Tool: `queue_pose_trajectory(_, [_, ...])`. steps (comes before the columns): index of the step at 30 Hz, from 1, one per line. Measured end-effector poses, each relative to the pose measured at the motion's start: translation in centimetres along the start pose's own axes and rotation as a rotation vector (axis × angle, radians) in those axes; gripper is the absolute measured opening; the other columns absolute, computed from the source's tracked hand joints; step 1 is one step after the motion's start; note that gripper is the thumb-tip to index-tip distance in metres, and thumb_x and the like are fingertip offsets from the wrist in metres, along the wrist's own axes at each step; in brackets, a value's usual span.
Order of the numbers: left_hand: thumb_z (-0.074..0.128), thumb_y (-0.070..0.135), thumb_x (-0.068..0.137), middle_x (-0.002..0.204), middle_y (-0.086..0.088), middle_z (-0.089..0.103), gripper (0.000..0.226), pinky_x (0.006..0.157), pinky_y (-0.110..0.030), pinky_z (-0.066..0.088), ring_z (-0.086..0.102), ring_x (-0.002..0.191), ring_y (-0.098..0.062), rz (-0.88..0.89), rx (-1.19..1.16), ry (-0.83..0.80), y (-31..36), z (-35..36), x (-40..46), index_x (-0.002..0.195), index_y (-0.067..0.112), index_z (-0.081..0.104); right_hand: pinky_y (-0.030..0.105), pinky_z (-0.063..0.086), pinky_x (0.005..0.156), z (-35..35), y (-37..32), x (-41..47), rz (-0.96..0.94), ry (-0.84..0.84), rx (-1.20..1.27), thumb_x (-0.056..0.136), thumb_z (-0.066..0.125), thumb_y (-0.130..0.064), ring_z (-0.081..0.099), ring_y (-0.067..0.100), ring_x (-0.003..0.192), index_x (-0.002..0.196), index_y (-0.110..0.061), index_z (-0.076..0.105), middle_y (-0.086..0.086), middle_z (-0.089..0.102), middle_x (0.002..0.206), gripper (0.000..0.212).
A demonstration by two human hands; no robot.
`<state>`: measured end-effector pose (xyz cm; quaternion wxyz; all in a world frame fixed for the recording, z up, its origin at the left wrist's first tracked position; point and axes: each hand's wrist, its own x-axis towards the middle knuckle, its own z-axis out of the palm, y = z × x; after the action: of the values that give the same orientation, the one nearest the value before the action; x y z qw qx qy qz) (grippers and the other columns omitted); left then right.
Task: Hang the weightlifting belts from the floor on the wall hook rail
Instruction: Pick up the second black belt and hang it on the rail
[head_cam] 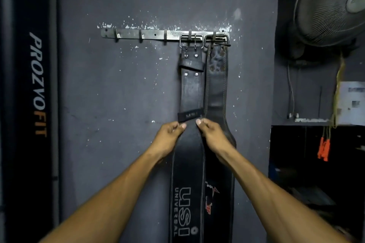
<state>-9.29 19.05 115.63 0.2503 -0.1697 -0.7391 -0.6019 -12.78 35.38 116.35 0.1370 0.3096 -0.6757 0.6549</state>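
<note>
Off to the far left stands a tall black panel (29,94) lettered PROZVOFIT in white and orange. Top right, a round wire-caged wall fan (331,4); below it, orange-handled cords (324,150) dangle beside a dark shelf (300,122).

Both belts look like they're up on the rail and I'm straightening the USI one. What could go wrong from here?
1. Both hands, left hand and right hand, pinch the USI belt well below its buckle; a pull outward or upward might lift that buckle off its hook.
2. The second belt hangs partly behind it on the neighbouring hook, so shifting one could drag the other.
3. The hook rail sits on chipped paint; hard tugs may strain its fixing.
</note>
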Motion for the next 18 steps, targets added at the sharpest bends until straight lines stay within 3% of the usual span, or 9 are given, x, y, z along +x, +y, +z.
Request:
queue_pose_trajectory(3, [0.055,0.023,0.104,0.109,-0.016,0.076,0.034,0.097,-0.041,0.054,0.071,0.101,-0.026,-0.014,-0.1,0.002,-0.6,-0.1,-2.3,0.113,-0.007,0.068,0.038,0.056,0.092,0.5,1.3,-2.2,0.011,-0.01,0.062,0.106,0.056,-0.026,0.072,0.018,0.097,0.101,-0.004,0.074,0.009,0.078,0.103,0.028])
queue_pose_trajectory(6, [0.059,0.022,0.102,0.121,-0.01,0.075,0.031,0.101,-0.038,0.055,0.071,0.114,-0.024,-0.069,-0.089,-0.094,-2.3,0.4,-6.2,0.128,0.006,0.066,0.044,0.056,0.103,0.9,3.1,-5.3,0.063,-0.062,0.022,0.103,0.063,-0.03,0.074,0.022,0.111,0.119,-0.014,0.074,0.004,0.079,0.115,0.026])
queue_pose_trajectory(10, [0.062,0.015,0.1,0.115,-0.015,0.076,0.026,0.093,-0.036,0.06,0.074,0.107,-0.029,-0.078,-0.271,0.026,-3.5,1.0,-9.0,0.122,0.003,0.068,0.043,0.059,0.099,0.5,4.0,-8.5,0.076,-0.052,0.236,0.104,0.06,-0.023,0.075,0.03,0.111,0.126,-0.009,0.072,0.011,0.078,0.116,0.028])
queue_pose_trajectory(14, [0.066,0.024,0.098,0.118,-0.011,0.076,0.031,0.094,-0.036,0.059,0.073,0.109,-0.027,-0.154,-0.199,-0.06,-4.7,1.4,-12.2,0.125,0.009,0.068,0.039,0.061,0.097,0.6,5.1,-12.0,0.163,-0.097,0.228,0.101,0.065,-0.019,0.074,0.031,0.112,0.126,-0.009,0.07,0.01,0.079,0.117,0.027])
queue_pose_trajectory(18, [0.069,0.021,0.096,0.115,-0.012,0.077,0.024,0.083,-0.03,0.061,0.075,0.105,-0.028,-0.173,-0.297,0.061,-6.6,2.6,-15.2,0.118,0.012,0.072,0.045,0.058,0.101,0.6,6.4,-14.7,0.213,-0.106,0.284,0.101,0.064,-0.017,0.073,0.035,0.114,0.127,-0.007,0.069,0.014,0.077,0.119,0.028])
